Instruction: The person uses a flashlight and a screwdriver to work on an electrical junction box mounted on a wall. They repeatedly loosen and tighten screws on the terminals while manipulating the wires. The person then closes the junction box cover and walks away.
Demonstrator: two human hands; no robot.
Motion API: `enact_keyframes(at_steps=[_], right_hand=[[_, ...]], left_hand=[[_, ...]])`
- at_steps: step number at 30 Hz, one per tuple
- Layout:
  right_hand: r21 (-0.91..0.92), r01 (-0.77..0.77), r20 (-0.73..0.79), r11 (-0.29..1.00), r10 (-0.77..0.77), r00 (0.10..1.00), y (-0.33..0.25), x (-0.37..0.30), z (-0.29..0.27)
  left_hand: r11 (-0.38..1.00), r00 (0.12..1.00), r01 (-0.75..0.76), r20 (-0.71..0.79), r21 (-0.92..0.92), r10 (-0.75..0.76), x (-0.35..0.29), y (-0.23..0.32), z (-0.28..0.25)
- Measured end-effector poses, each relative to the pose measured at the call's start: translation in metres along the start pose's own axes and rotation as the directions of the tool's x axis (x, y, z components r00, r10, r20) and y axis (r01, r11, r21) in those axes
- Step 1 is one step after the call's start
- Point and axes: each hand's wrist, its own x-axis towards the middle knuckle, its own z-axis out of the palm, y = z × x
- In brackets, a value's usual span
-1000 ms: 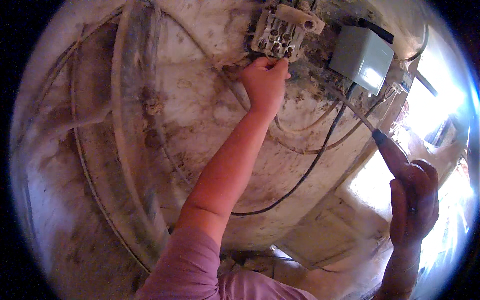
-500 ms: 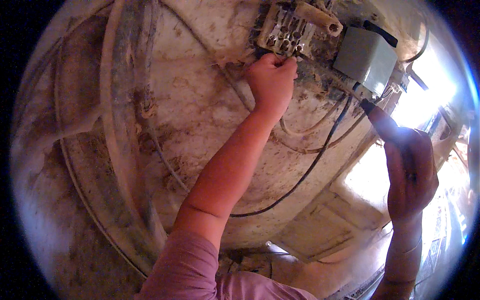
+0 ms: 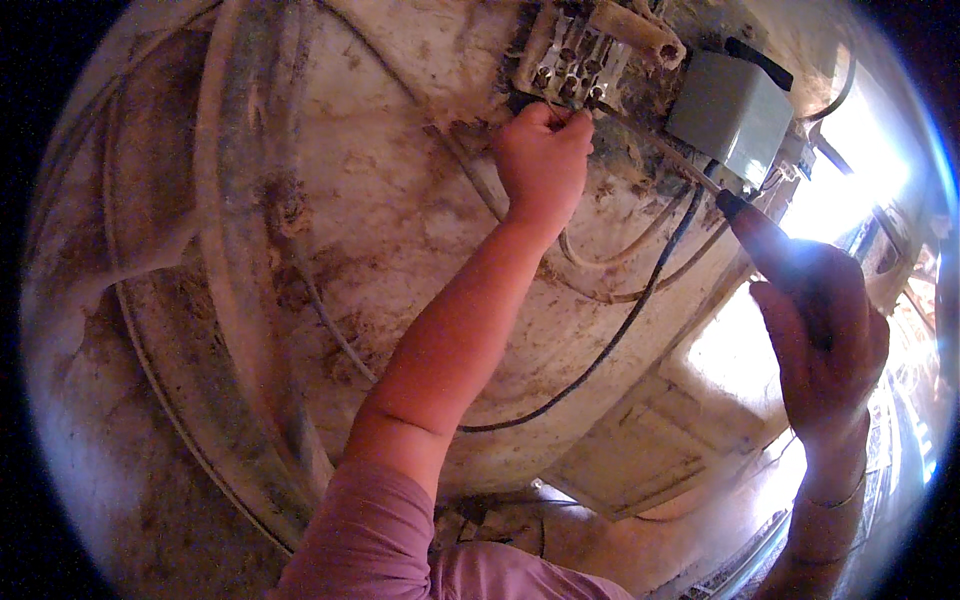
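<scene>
On the dirty wall at the top, a pale fuse or terminal block shows several metal contacts and screws. My left hand is closed in a pinch at its lower edge; what the fingertips hold is hidden. My right hand is closed round the dark handle of a screwdriver, index finger stretched along it. The thin shaft runs up and left, past the underside of a grey box, toward the lower right screw of the block. Whether the tip sits in the screw is too small to tell.
A dark cable loops below the grey box and passes behind my left forearm. A brown cylindrical piece sits beside the block. Thick pipe-like strips run down the left. Bright light glares at the right, near a pale panel.
My right hand has shifted slightly right and down and its grip on the screwdriver has turned, with the thumb now further from the handle. The left hand stays almost still.
</scene>
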Motion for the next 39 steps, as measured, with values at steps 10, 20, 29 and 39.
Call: enact_keyframes(at_steps=[10,20,29,39], right_hand=[[-0.088,-0.101,0.176,0.991,0.116,0.978,-0.002,0.025,-0.032],[0.167,-0.474,0.174,0.865,0.447,0.877,0.011,0.05,-0.028],[-0.318,-0.002,0.3,0.948,0.103,0.948,0.01,0.031,-0.035],[-0.331,0.096,0.357,0.939,0.03,0.933,0.009,0.022,-0.033]], left_hand=[[0.999,0.999,-0.016,-0.037,-0.037,0.014,0.001,-0.001,0.006],[1.0,0.998,-0.029,-0.06,0.011,0.03,0.002,-0.004,0.005],[0.998,0.999,0.003,-0.05,-0.06,-0.006,0.003,-0.01,0.007],[0.999,0.998,-0.012,-0.058,-0.037,0.01,0.002,-0.008,0.006]])
